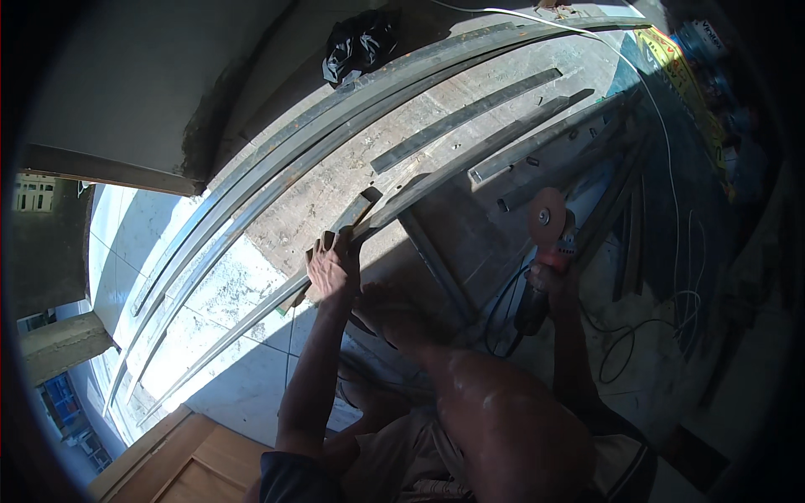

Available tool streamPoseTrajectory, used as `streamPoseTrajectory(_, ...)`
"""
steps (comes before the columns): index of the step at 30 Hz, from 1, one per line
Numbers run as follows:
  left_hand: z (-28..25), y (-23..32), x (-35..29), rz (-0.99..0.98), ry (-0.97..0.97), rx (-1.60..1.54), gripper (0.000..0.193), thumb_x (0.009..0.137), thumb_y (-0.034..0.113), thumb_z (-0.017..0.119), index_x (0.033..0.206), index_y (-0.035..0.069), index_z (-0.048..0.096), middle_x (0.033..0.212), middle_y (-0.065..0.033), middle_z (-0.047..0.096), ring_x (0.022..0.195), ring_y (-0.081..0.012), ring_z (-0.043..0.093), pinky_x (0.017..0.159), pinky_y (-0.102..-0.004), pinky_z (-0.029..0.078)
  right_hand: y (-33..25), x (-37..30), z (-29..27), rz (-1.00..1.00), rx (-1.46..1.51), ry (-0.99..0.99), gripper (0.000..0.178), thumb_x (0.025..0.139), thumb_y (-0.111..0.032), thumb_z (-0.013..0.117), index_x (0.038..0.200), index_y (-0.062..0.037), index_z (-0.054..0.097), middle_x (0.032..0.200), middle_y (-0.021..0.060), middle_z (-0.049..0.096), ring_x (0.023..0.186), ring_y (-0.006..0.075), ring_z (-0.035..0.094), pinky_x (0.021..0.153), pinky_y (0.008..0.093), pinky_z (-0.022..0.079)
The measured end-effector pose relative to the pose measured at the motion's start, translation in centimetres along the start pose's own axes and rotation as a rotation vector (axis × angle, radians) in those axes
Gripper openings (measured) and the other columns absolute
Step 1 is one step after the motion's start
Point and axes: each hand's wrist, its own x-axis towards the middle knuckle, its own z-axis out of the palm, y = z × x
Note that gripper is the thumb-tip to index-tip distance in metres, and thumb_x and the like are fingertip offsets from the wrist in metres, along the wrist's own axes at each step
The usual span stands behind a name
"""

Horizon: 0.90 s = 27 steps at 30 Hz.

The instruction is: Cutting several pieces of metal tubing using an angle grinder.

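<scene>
My left hand [331, 268] is closed over a long, narrow metal bar [436, 182] that runs from the lower left to the upper right. A short piece of metal tube [355, 210] lies against the bar just beyond my fingers. In my right hand [549, 279] is an angle grinder [531, 308], held off to the right, apart from the bar. Its reddish round cutting disc [547, 220] points away from me. Whether the disc is spinning cannot be told. My left fingertips are partly hidden by the bar.
Long metal bars [277, 159] stretch across the floor beyond my hands. Shorter metal tubes [470, 120] lie around them. A cord [620, 335] loops at the right, and a white cable [667, 134] crosses the far right. A black plastic bag [360, 46] sits at the back; a wooden panel [201, 457] is near left.
</scene>
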Motion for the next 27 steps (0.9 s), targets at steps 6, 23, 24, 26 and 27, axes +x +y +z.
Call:
streamPoseTrajectory(6, 5.8, 6.9, 1.3, 0.205, 0.042, -0.097, 0.048, 0.087, 0.039, 0.07, 0.127, 0.014, 0.06, 0.12, -0.0155, 0.06, 0.113, -0.034, 0.056, 0.093, -0.0495, 0.043, 0.2, -0.5, 0.4, -0.047, 0.008, 0.094, 0.049, 0.074, -0.004, 0.079, 0.115, -0.0012, 0.054, 0.1, 0.0083, 0.062, 0.084, 0.0195, 0.066, 0.071, 0.0328, 0.057)
streamPoseTrajectory(23, 0.9, -5.4, -3.6, 0.007, -0.367, -0.298, 0.049, 0.08, 0.036, 0.082, 0.116, 0.006, 0.066, 0.084, -0.0132, 0.069, 0.075, -0.0267, 0.068, 0.069, -0.0393, 0.052, -0.4, -1.2, 2.1, -0.013, 0.049, -0.093, 0.035, 0.076, -0.001, 0.077, 0.106, -0.0024, 0.059, 0.083, 0.0018, 0.06, 0.07, 0.0117, 0.06, 0.062, 0.0292, 0.05)
streamPoseTrajectory(24, 1.0, -5.5, -3.8, 0.041, -0.339, -0.313, 0.049, 0.08, 0.036, 0.082, 0.116, 0.006, 0.066, 0.084, -0.0132, 0.069, 0.075, -0.0267, 0.068, 0.069, -0.0393, 0.052, -0.9, -1.4, 2.2, -0.015, 0.043, -0.072, 0.035, 0.076, -0.001, 0.077, 0.106, -0.0024, 0.059, 0.083, 0.0018, 0.06, 0.07, 0.0117, 0.06, 0.062, 0.0292, 0.05)
streamPoseTrajectory(26, 1.1, -5.5, -3.8, 0.035, -0.345, -0.29, 0.048, 0.08, 0.036, 0.082, 0.115, 0.006, 0.067, 0.082, -0.0132, 0.069, 0.075, -0.0275, 0.068, 0.068, -0.0395, 0.052, -1.1, -1.6, 2.2, 0.031, 0.066, -0.145, 0.034, 0.076, -0.001, 0.077, 0.106, -0.0025, 0.06, 0.083, 0.0019, 0.06, 0.069, 0.0118, 0.059, 0.061, 0.0292, 0.049)
streamPoseTrajectory(27, 1.1, -5.4, -3.7, 0.019, -0.355, -0.295, 0.048, 0.08, 0.036, 0.082, 0.115, 0.006, 0.067, 0.082, -0.0132, 0.069, 0.075, -0.0275, 0.068, 0.068, -0.0395, 0.052, -0.6, -1.6, 2.1, 0.021, 0.058, -0.123, 0.034, 0.076, -0.001, 0.077, 0.106, -0.0025, 0.06, 0.083, 0.0019, 0.06, 0.069, 0.0118, 0.059, 0.061, 0.0292, 0.049)
